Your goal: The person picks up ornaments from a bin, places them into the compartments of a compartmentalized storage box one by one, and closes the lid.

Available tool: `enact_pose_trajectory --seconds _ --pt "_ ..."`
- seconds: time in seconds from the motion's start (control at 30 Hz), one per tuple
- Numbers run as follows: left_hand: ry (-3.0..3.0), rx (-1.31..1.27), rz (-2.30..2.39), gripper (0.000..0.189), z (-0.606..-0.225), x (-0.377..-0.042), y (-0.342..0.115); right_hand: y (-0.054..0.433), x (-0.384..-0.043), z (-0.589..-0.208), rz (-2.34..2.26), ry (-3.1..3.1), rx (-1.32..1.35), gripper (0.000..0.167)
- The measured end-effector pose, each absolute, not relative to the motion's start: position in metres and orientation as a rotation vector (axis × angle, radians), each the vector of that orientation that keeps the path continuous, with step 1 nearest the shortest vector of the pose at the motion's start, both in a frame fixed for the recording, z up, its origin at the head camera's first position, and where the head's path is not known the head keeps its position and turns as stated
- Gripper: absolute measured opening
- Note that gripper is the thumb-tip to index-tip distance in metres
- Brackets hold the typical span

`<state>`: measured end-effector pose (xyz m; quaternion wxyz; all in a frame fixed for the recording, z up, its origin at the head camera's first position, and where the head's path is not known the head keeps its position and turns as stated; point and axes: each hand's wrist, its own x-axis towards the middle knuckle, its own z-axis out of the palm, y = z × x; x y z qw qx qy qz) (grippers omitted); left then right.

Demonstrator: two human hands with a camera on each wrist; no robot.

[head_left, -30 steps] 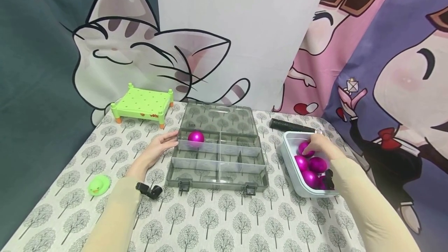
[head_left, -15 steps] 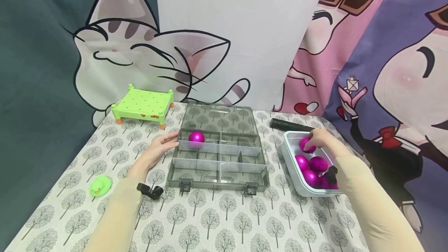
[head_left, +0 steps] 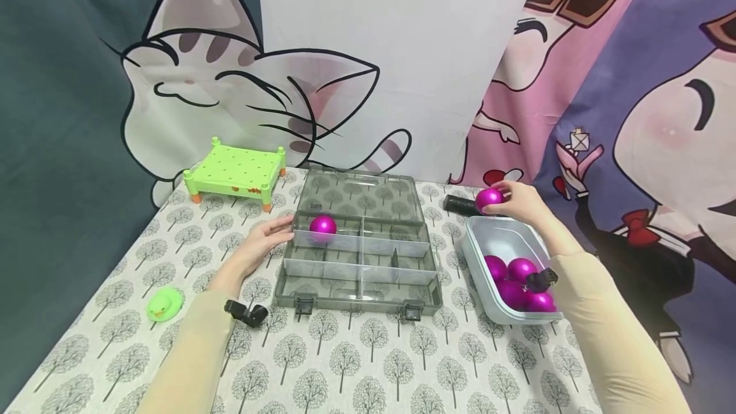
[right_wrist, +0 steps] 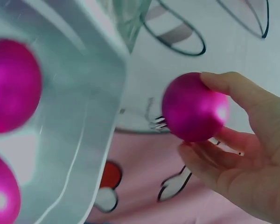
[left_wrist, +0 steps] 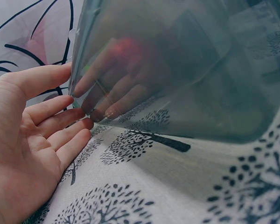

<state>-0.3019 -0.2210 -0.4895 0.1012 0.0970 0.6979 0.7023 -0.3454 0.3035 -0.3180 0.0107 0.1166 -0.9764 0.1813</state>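
Note:
My right hand (head_left: pixel 520 202) pinches a shiny magenta bauble (right_wrist: pixel 193 107) between thumb and fingers; its silver cap points away from the palm in the right wrist view. It is raised above the far rim of a pale blue tub (head_left: pixel 477 273), where several more magenta baubles (head_left: pixel 512 294) lie. In the middle, a grey see-through compartment box (head_left: pixel 322 286) lies with its lid (head_left: pixel 359 197) laid back. One bauble (head_left: pixel 322 227) sits in its far left compartment. With fingers extended, my left hand (left_wrist: pixel 42 130) has its fingertips at the box's left side.
A green toy bed (head_left: pixel 234 170) with orange feet stands at the back left. A green rubber duck (head_left: pixel 163 305) is at the left of the tree-print cloth. Behind the tub lies a black rod (head_left: pixel 458 205). Printed curtains hang along the back.
My right hand has lifted one bauble up out of the tub, to above its far edge. The left hand and the box have stayed put.

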Motion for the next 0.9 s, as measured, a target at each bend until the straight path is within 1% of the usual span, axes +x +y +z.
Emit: enact_pose_trajectory --seconds 0.23,0.53,0.7,0.9 --pt "2.071 0.284 2.066 0.063 -0.490 -0.301 -0.221 0.254 -0.342 -0.317 0.725 -2.923 0.391 0.063" --pt "2.089 0.291 2.059 0.063 -0.490 -0.300 -0.221 0.203 -0.346 -0.335 0.844 -2.831 0.525 0.061" --pt "2.080 0.281 2.065 0.062 -0.491 -0.300 -0.221 0.183 -0.348 -0.345 0.846 -2.858 0.585 0.060" --pt "2.080 0.287 2.062 0.063 -0.490 -0.301 -0.220 0.169 -0.348 -0.355 0.885 -2.895 0.670 0.057"
